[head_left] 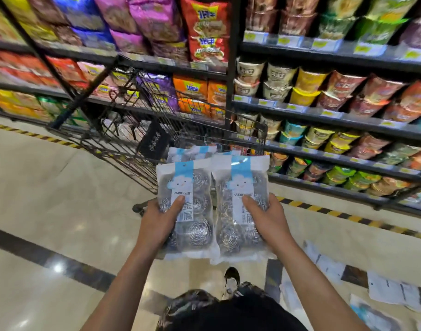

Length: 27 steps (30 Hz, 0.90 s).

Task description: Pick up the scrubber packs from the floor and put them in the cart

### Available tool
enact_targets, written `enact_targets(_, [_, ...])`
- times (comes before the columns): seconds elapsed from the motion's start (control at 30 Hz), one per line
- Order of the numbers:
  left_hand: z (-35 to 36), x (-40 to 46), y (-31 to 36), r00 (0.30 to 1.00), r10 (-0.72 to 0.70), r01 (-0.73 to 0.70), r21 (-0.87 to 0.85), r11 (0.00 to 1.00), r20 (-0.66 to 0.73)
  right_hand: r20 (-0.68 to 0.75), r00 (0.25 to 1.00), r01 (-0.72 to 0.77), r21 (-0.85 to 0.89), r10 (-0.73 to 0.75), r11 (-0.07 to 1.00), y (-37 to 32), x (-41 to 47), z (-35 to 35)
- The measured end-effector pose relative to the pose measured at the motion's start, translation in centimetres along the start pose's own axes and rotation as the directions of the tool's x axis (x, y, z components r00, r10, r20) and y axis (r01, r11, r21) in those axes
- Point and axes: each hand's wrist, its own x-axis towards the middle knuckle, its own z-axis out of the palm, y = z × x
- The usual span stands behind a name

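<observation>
My left hand (pixel 158 219) grips a clear scrubber pack (pixel 192 187) with steel-wool balls and a blue-white label, thumb on its front. My right hand (pixel 268 218) grips a second, matching scrubber pack (pixel 244 177) beside it. Both packs are held upright, side by side, just in front of the black wire cart (pixel 137 130). More packs (pixel 192 151) of the same kind show behind them, inside the cart. Several other packs (pixel 393 291) lie flat on the floor at the lower right.
Shelves (pixel 324 108) of snack bags and cup noodles run behind the cart and along the right. A yellow-black hazard stripe (pixel 333 212) marks the floor by the shelf base. Glossy beige floor (pixel 49 187) spreads to the left. My shoe (pixel 231 279) shows below the packs.
</observation>
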Motion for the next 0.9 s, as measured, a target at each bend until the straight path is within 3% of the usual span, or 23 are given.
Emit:
enact_targets(0.23, [1.2,14.3,4.0,0.998,-0.044,0.044,0.009,0.999,-0.046,-0.029,0.999,-0.044,-0.034,0.043,0.998,-4.3,12.7,5.0])
enact_targets(0.4, [1.7,26.5,5.3,0.998,-0.069,0.069,0.040,0.997,0.007,-0.138,0.988,-0.080,-0.127,0.062,0.989,-5.2,21.8,9.8])
enact_targets(0.6, [3.5,41.1,4.8,0.981,-0.146,0.126,0.161,0.979,0.124,-0.208,0.952,-0.261,-0.171,0.224,0.950,-4.8,31.8,14.4])
enact_targets(0.77, [6.3,49.8,1.0,0.943,-0.278,0.227,0.255,0.940,0.185,-0.252,0.907,-0.369,-0.085,0.338,0.926,0.1,39.1,17.2])
enact_targets(0.9, [9.1,53.7,-4.1,0.908,-0.344,0.245,0.365,0.898,0.238,-0.211,0.885,-0.446,-0.123,0.415,0.887,10.9,44.2,17.8])
